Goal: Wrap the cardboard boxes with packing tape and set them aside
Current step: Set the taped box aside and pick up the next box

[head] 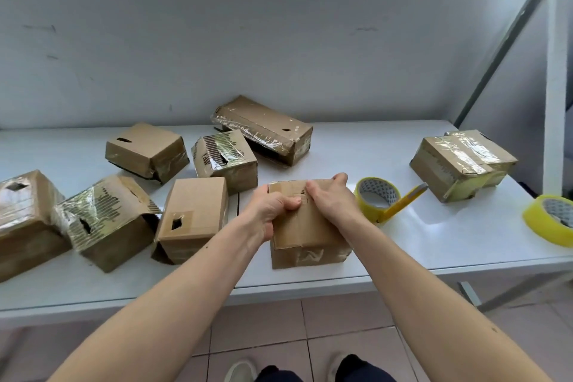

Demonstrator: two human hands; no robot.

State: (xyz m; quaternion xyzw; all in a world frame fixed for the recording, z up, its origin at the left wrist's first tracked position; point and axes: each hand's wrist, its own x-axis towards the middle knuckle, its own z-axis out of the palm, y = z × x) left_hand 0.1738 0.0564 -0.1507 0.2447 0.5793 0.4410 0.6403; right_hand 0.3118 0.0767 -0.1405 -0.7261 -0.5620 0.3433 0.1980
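Small box [305,236] sits on the white desk [418,242], near its front edge, roughly centre. This box is the landmark for everything below.

Left hand [273,211] closed around the box's top left edge, thumb lying across the top flap. Right hand [328,198] clamped on the top toward the far right corner, fingers curled over the far edge. The two hands almost touch at the middle of the top. Clear tape already shows on the box's front face, low down.

Just right of the box: a tape roll [376,197], standing on edge, yellowish, with a yellow knife [403,203] leaning against it. Further right, at the desk's end, a second roll [550,220] lying tilted. Behind that, right and far of the box, a taped pair of boxes [465,164] pressed together.

Just left of the box: a plain carton [192,217] with a hole cut in its front. Left of that and behind it, five more cartons, most wrapped in shiny tape, scattered and tilted.

Below the desk edge: tiled floor [263,329], shoes partly visible.
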